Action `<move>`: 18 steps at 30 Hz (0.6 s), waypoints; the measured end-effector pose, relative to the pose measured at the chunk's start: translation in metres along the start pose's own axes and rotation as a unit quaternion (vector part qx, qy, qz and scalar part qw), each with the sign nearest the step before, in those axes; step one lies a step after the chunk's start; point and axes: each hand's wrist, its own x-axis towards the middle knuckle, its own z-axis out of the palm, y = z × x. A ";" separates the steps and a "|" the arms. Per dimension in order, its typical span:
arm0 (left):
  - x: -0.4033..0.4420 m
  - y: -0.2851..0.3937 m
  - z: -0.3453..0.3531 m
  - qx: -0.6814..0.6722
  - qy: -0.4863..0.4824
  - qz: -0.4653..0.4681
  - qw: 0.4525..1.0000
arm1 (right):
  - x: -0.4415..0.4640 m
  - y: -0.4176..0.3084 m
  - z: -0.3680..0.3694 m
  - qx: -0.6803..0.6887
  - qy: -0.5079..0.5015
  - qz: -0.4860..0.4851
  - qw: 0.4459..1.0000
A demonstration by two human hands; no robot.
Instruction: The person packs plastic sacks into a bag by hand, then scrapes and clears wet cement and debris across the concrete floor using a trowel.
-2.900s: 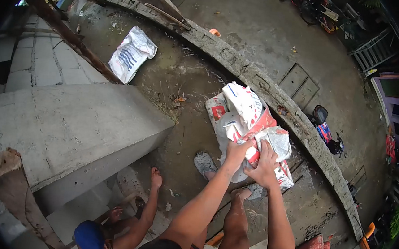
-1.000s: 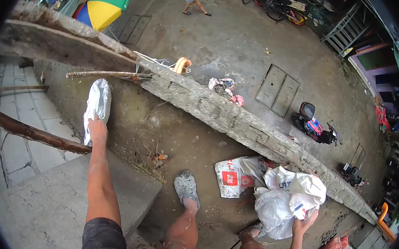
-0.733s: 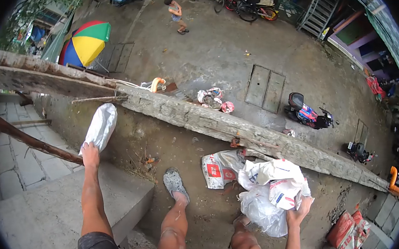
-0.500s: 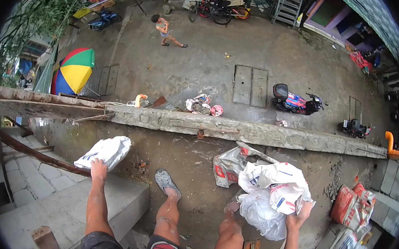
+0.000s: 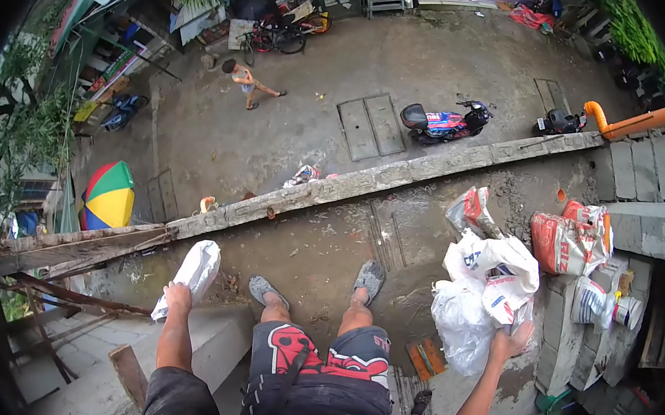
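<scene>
My left hand (image 5: 177, 297) is closed round the lower end of a folded white sack (image 5: 197, 267), held out above the concrete ledge. On the other side, my right hand (image 5: 512, 340) grips a bundle of white printed sacks (image 5: 494, 261). A clear plastic bag (image 5: 461, 321) hangs in the same bundle. Just beyond it is a grey and red sack (image 5: 474, 212); whether it belongs to the bundle I cannot tell. The right fingers are partly hidden by the plastic.
A long concrete beam (image 5: 334, 192) crosses in front of my feet, with the street below. Filled red and white sacks (image 5: 567, 240) stand at the right by concrete blocks (image 5: 656, 169). Another person's sandalled foot (image 5: 420, 402) shows behind me. A person (image 5: 245, 81) walks in the street.
My view has turned, so the beam now slants. My right foot has come closer to the left. The right-hand bundle is nearer the red and white sacks; both hands keep their hold.
</scene>
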 end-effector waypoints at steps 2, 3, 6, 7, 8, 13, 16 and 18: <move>-0.029 0.000 -0.022 -0.002 0.004 0.009 1.000 | 0.006 0.019 -0.023 -0.010 0.028 -0.005 1.000; -0.031 0.000 -0.020 -0.003 0.004 0.011 1.000 | 0.012 0.025 -0.025 -0.016 0.055 -0.018 0.998; -0.052 0.000 -0.030 -0.009 -0.002 0.008 1.000 | 0.017 0.054 -0.040 -0.032 0.082 -0.005 0.996; -0.060 0.001 -0.035 -0.010 -0.003 0.000 1.000 | 0.017 0.064 -0.045 -0.047 0.089 0.004 0.995; -0.065 0.001 -0.041 -0.009 -0.012 0.008 1.000 | 0.017 0.072 -0.049 -0.040 0.090 0.002 0.995; -0.062 -0.002 -0.051 0.011 -0.067 0.040 0.997 | 0.008 0.107 -0.075 -0.104 0.117 0.101 0.982; -0.052 -0.001 -0.059 -0.011 -0.069 0.062 0.996 | 0.002 0.097 -0.101 -0.123 0.145 0.149 0.970; -0.052 -0.001 -0.064 -0.019 -0.086 0.080 0.993 | -0.008 0.102 -0.123 -0.159 0.162 0.151 0.962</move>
